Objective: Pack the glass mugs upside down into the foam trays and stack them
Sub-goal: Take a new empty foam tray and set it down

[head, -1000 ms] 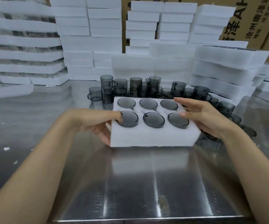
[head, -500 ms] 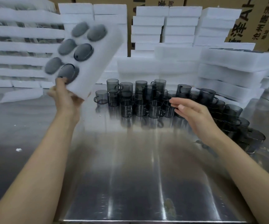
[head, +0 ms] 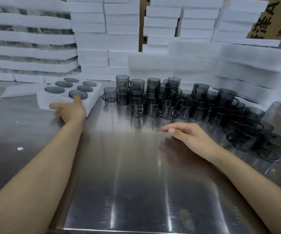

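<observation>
A white foam tray (head: 55, 100) lies on the steel table (head: 136, 174) at the far left. It carries several grey glass mugs (head: 54, 90) upside down, only their round bottoms showing. My left hand (head: 68, 109) holds the tray's near edge, thumb on top by one mug bottom and fingers spread against the near side. My right hand (head: 188, 135) hovers just above the table in the middle right, empty, fingers straight and pointing left. Several loose grey mugs (head: 153, 102) stand upright and stacked in a cluster behind it.
Stacks of white foam trays (head: 107, 39) line the back of the table, and packed trays (head: 26, 48) pile up at the far left. Cardboard boxes (head: 271, 22) stand behind at the right. More mugs (head: 248, 137) crowd the right side. A foam crumb (head: 20, 148) lies at the left.
Both hands held the filled tray in front of me; my left hand then lifted it up to the left and set it down at the far left. My right hand let go and dropped towards the table.
</observation>
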The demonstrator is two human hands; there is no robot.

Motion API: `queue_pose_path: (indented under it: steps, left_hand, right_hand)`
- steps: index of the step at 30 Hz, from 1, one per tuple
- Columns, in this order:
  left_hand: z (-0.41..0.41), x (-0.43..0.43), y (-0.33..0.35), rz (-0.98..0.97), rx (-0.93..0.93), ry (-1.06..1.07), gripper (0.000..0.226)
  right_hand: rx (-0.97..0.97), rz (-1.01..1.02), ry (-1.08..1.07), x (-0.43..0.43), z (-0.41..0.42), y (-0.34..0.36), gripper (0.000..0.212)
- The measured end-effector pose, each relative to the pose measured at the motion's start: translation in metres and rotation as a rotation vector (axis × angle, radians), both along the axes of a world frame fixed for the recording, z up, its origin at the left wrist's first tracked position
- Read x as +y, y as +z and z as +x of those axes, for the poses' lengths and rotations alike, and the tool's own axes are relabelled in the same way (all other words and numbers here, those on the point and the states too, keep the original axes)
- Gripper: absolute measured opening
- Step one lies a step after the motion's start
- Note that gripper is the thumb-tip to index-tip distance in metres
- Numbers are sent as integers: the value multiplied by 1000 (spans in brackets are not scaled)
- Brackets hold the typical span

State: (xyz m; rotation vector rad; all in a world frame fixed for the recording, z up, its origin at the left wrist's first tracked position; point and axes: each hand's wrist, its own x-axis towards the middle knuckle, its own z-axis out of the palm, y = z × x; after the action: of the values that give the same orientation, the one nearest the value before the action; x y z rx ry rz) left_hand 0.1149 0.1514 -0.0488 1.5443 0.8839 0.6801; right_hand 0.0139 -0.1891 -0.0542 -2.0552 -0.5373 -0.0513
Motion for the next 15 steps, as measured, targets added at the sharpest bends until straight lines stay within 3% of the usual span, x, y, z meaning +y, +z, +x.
queue_pose_path:
  steps: [3,7,11,15]
  left_hand:
    - [12,0,2,36,44,-46,84]
    - [26,-8,-5,260,117,-77,73]
    - [39,-10,-13,519,357,-214,77]
    - [48,-9,-16,635,498,-304,79]
  right_hand:
    - [-11,-95,26,6,-1,-4,20]
    - [-36,-126,16,10,3,-6,19]
    - [-48,-158,15,12,8,-5,18]
    - [-67,-175,13,15,8,-6,19]
